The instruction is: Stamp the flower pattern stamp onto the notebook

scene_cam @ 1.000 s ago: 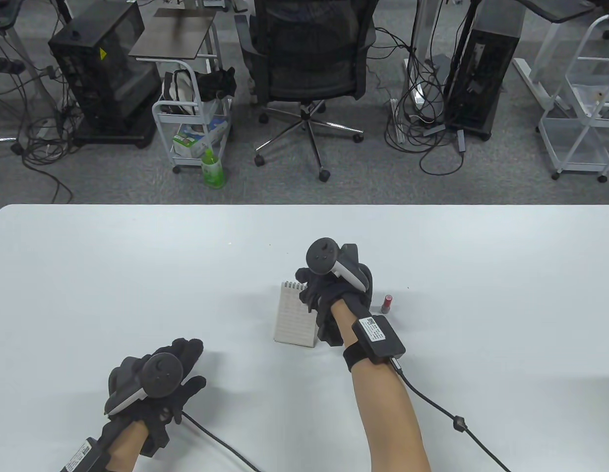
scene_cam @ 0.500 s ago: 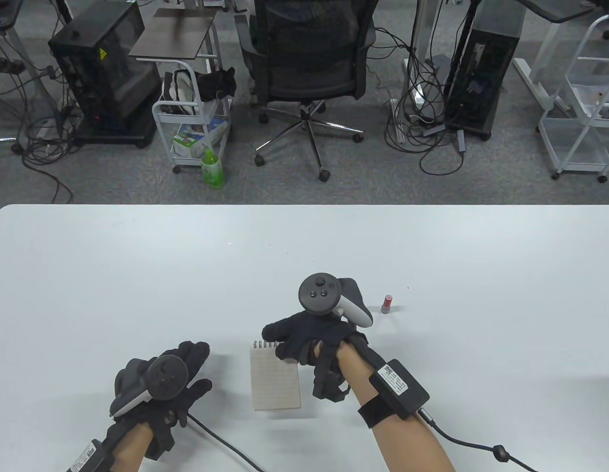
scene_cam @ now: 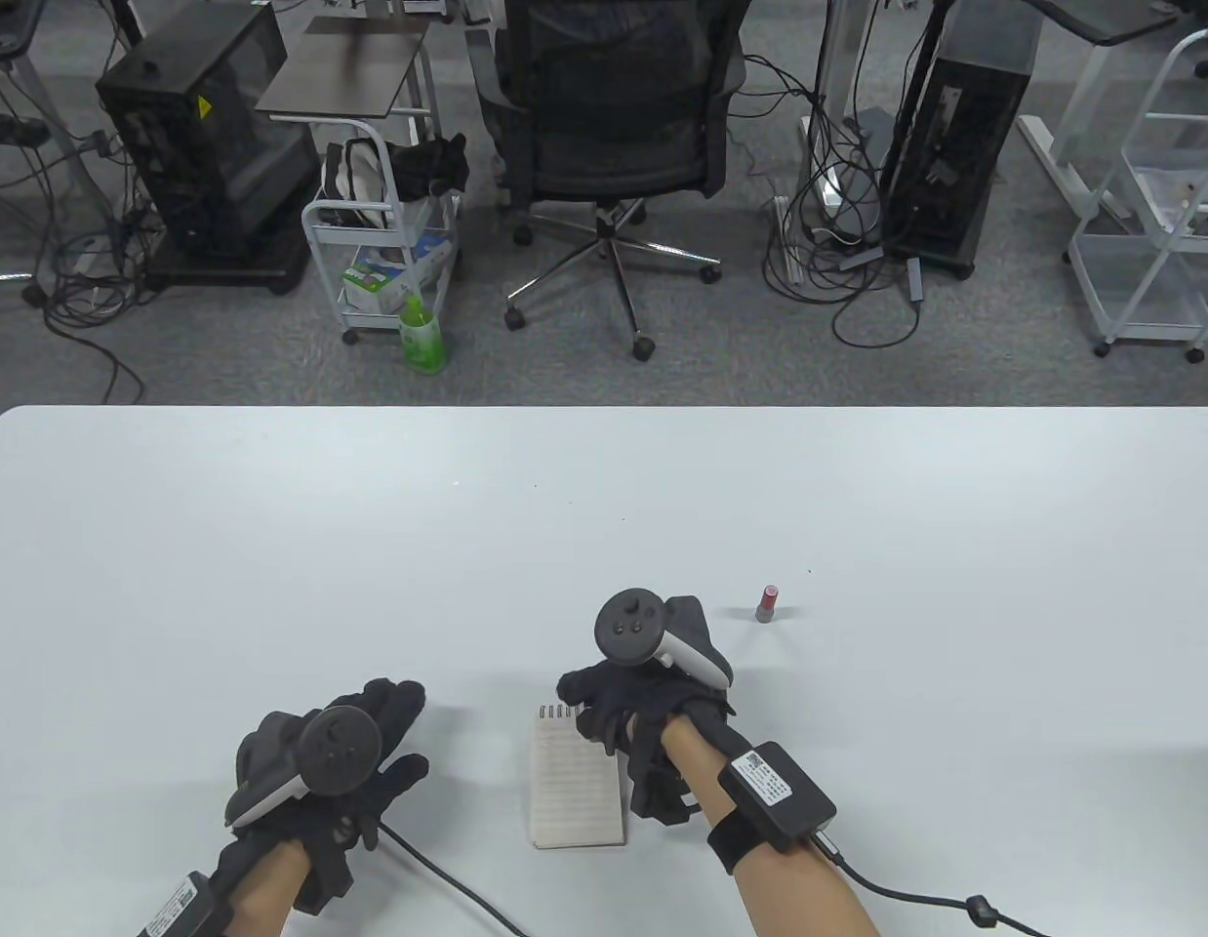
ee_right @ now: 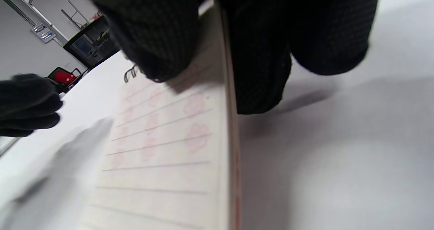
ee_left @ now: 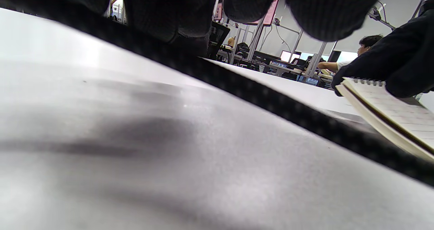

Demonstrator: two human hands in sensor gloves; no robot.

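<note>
A small spiral notebook (scene_cam: 577, 789) with lined pages lies near the table's front edge. My right hand (scene_cam: 619, 708) grips its top right corner; in the right wrist view the fingers (ee_right: 152, 37) pinch the notebook (ee_right: 162, 148), which bears faint pink flower prints. The left wrist view shows the notebook (ee_left: 390, 121) tilted, its near end off the table. A small red-topped stamp (scene_cam: 768, 602) stands upright on the table to the right, beyond my right hand. My left hand (scene_cam: 370, 742) rests on the table left of the notebook, fingers spread, holding nothing.
The white table (scene_cam: 272, 547) spreads wide around the hands. Cables run from both wrists off the front edge. Beyond the far edge stand an office chair (scene_cam: 614, 127), a white cart (scene_cam: 384, 244) and computer towers on the floor.
My right hand has pulled the notebook from the table's middle toward the front edge, then shifted it slightly right. The left hand has crept a little to the right. The stamp has not moved.
</note>
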